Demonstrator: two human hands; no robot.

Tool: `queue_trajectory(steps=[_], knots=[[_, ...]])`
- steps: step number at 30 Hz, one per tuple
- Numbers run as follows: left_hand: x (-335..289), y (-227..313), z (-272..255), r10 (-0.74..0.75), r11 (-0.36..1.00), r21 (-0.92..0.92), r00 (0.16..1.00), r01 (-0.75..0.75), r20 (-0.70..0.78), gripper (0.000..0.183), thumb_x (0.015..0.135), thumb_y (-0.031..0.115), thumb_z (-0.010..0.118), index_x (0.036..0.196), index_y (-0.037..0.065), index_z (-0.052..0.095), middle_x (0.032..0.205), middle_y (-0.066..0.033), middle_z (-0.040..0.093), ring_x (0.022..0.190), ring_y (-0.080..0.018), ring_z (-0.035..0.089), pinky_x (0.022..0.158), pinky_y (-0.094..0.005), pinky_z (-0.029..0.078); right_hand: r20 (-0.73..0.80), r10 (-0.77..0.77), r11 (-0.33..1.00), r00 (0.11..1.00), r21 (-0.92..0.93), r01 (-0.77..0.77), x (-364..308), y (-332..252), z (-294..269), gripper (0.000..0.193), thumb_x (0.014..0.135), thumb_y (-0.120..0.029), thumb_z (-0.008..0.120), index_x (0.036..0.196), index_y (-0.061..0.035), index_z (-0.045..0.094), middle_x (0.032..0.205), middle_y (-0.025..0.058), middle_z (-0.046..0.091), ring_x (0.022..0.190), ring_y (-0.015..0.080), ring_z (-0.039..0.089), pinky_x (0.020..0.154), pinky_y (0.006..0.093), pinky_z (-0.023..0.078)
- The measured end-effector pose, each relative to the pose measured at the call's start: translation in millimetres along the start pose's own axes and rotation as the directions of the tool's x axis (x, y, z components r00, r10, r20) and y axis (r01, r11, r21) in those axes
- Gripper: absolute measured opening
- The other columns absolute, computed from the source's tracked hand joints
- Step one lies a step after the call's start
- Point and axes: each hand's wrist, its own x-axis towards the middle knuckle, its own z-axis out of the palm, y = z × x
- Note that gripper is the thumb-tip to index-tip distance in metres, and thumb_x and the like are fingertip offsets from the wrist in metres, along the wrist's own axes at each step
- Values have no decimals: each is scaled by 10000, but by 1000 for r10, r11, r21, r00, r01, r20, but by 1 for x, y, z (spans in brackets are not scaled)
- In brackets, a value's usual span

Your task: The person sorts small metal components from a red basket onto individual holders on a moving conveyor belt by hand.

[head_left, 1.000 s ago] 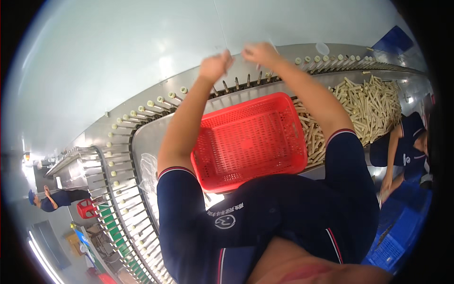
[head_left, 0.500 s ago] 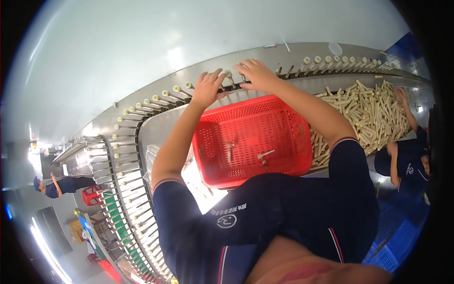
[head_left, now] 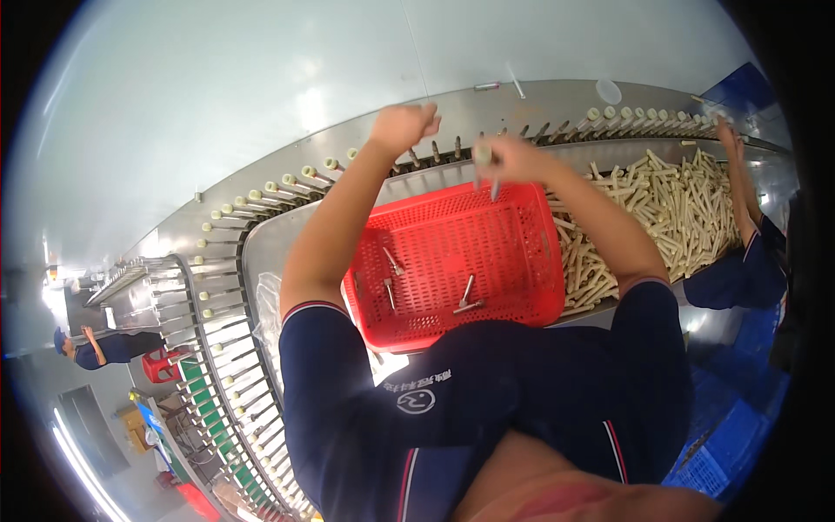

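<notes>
Above the far rim of a red perforated basket point(head_left: 452, 326), my right hand point(head_left: 515, 159) is closed on slim metal tubes point(head_left: 494, 189), one topped by a round pale cap. Motion blurs it, so their count is unclear. My left hand point(head_left: 403, 127) is raised over the curved rail, fingers curled in; whatever is in them, if anything, is hidden. Bare dark pins point(head_left: 457, 148) stand on the rail between my hands. Several short metal tubes point(head_left: 390, 294) lie scattered on the basket's floor.
Capped metal tubes point(head_left: 290, 181) line the rail leftward; more stand at right. Right of the basket is a heap of pale sticks point(head_left: 661, 204). A co-worker point(head_left: 739, 277) reaches to the rail at far right; another person point(head_left: 109, 348) stands far left. A clear plastic bag point(head_left: 268, 300) lies left.
My hands have come off the rail's pins; the right has moved back toward the basket with tubes in it. More tubes lie in the basket. The co-worker's hands have moved up to the rail.
</notes>
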Motion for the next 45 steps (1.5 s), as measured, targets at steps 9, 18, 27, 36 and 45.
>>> queue_trajectory(steps=[9,18,27,36,45], knots=[[-168,113,59,11,970,-235,965,53,263,445,745,404,697,1039,78,624,1021,-132,612,941,-324,598,809,-421,500,56,117,988,992,-103,-111,-12,50,72,289,765,-212,643,1021,-78,624,959,123,613,929,293,575,781,410,459],[-121,51,6,-289,955,-55,866,293,-407,456,731,237,729,1129,88,566,1162,-154,538,1064,-338,521,885,-447,430,-149,-89,720,985,-693,-40,118,11,25,285,793,-314,646,879,-51,575,828,112,635,787,278,619,687,392,483],[-41,-27,-3,-57,996,73,998,58,-6,307,839,378,629,936,104,530,768,-89,640,699,-302,634,589,-408,503,31,244,968,969,-76,-241,39,-51,-21,363,786,-342,680,967,-45,575,813,92,692,637,215,647,563,338,505],[-130,105,37,-9,959,-276,978,67,208,569,735,359,735,1192,102,511,1178,-162,540,1075,-331,553,838,-441,472,-279,-200,915,939,-396,77,9,56,48,523,764,-333,711,1183,-60,559,1182,158,536,1136,341,489,967,450,385],[-157,88,75,-503,863,-138,850,486,-154,583,708,330,758,1194,94,541,1280,-162,460,1164,-363,450,929,-489,396,22,76,792,997,-609,-47,150,12,18,321,767,-323,682,952,-72,605,820,124,645,769,272,651,676,408,507]])
